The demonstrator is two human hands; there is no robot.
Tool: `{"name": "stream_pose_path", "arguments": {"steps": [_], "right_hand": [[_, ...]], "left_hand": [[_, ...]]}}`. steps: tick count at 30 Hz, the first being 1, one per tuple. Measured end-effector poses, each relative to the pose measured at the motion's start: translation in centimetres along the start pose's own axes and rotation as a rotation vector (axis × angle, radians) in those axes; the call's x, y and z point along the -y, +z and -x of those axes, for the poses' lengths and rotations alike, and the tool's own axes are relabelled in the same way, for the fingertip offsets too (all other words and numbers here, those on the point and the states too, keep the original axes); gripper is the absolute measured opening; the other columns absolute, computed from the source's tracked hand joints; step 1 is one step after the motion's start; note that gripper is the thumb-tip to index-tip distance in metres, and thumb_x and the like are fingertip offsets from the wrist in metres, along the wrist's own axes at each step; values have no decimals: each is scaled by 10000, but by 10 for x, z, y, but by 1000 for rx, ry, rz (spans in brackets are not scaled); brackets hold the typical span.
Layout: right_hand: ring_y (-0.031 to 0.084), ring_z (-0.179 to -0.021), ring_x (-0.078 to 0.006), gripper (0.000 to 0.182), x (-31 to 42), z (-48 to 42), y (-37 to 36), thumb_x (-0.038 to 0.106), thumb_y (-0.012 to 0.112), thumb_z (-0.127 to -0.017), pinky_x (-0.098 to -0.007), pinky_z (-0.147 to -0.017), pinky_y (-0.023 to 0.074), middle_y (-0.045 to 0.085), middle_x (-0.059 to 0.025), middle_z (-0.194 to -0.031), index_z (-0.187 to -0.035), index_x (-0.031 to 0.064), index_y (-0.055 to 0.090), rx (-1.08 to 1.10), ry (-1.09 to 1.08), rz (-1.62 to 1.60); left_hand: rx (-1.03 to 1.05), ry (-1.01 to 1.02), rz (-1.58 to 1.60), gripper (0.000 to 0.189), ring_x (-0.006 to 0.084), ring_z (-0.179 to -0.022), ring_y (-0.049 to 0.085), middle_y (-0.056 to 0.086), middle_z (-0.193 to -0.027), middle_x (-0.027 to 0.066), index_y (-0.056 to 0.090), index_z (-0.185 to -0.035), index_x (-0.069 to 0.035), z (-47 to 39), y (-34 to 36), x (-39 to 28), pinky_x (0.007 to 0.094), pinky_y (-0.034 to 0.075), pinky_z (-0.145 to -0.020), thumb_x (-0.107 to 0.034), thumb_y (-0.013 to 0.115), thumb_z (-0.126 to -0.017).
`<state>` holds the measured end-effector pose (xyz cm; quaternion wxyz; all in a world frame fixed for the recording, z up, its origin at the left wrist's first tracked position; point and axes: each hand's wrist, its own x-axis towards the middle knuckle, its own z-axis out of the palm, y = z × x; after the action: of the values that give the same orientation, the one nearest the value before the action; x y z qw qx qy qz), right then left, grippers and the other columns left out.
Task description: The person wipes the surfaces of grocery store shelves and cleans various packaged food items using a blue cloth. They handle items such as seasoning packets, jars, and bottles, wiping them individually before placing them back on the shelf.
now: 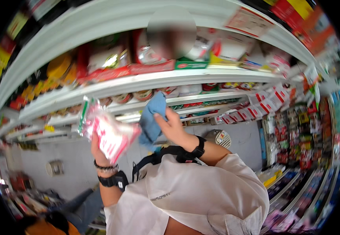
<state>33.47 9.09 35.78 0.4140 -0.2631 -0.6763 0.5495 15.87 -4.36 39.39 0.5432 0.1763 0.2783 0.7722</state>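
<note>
My left hand point(100, 149) grips a clear plastic packet with pink-and-white printing point(114, 133). Several smaller white-and-pink pieces seem bundled in it, though blur hides the detail. In my right hand point(173, 126) is a crumpled blue cloth point(152, 120), pinched between thumb and fingers and hanging down. The cloth is close to the packet's right edge; I cannot tell whether they touch. Both hands are held out in front of the white shelves point(187, 76), which carry packaged goods.
Packets and red and green display boxes point(192, 64) line the shelf. Tins point(143, 95) stand one level lower. Hanging packets point(264, 102) jut out at right. On the grey floor are a round vented container point(218, 138) and a stool-like object point(54, 168). Another person's jeans-clad leg point(80, 207) shows lower left.
</note>
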Motion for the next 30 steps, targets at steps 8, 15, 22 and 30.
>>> {"name": "stream_pose_path", "arguments": {"steps": [8,15,22,30], "right_hand": [[498,-963,-310,202,21,1,13,48,499,-782,-373,-808,412,508,-148,-961,-978,3,519,140,-359,525],[547,-792,-281,275,50,28,-44,197,608,-763,-352,-664,445,533,-128,-862,-937,-2,532,270,37,124],[516,-890,-295,520,43,46,-54,362,650,-732,-365,-757,428,525,-151,-990,-1072,6,485,95,-150,259],[561,-911,-173,573,48,50,-98,296,648,-790,-287,-759,470,564,-117,-1011,-1196,-4,376,368,103,-199]], "left_hand": [[57,-377,-91,500,256,-1000,543,540,-1128,127,416,-1234,-21,-5,-28,32,376,417,-889,-380,398,-888],[76,-271,-395,510,259,-980,562,555,-1100,144,434,-1199,-7,-18,13,41,385,457,-826,-422,361,-912],[140,-113,-552,508,263,-908,593,573,-1049,169,464,-1150,46,-26,59,62,369,476,-789,-390,358,-913],[264,-65,-867,355,177,-951,526,550,-1046,118,474,-1115,39,-32,90,79,319,411,-834,-235,488,-889]]}}
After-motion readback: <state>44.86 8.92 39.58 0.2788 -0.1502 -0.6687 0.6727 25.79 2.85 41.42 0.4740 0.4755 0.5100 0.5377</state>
